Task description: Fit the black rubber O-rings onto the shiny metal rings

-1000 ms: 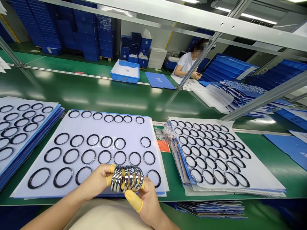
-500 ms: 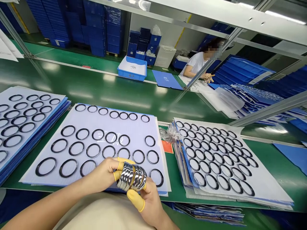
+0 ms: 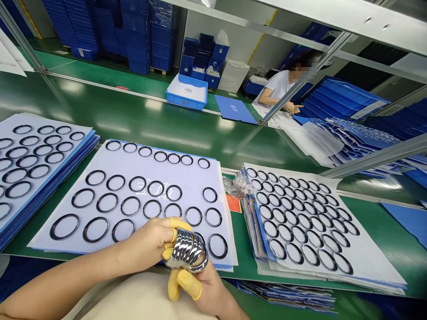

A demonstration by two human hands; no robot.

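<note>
A bunch of shiny metal rings, stacked side by side, is held between my two hands in front of my body. My left hand is closed on the left end of the bunch, with yellow finger cots on its fingertips. From the lower right, my right hand grips the bunch; its cot-covered thumb lies below the rings and some fingers are hidden behind them. One ring at the right end leans apart from the others. Beneath, a white sheet carries loose rows of dark-edged rings.
Stacked sheets with rings stand at left and right. A crumpled plastic bag lies between stacks. Beyond are a blue tray, a blue board and a co-worker. A metal frame bar crosses the right side.
The ring bunch has turned and tilted in my hands, and its right-end ring has separated slightly. My right thumb has shifted lower, with another yellow-tipped finger now showing beside it.
</note>
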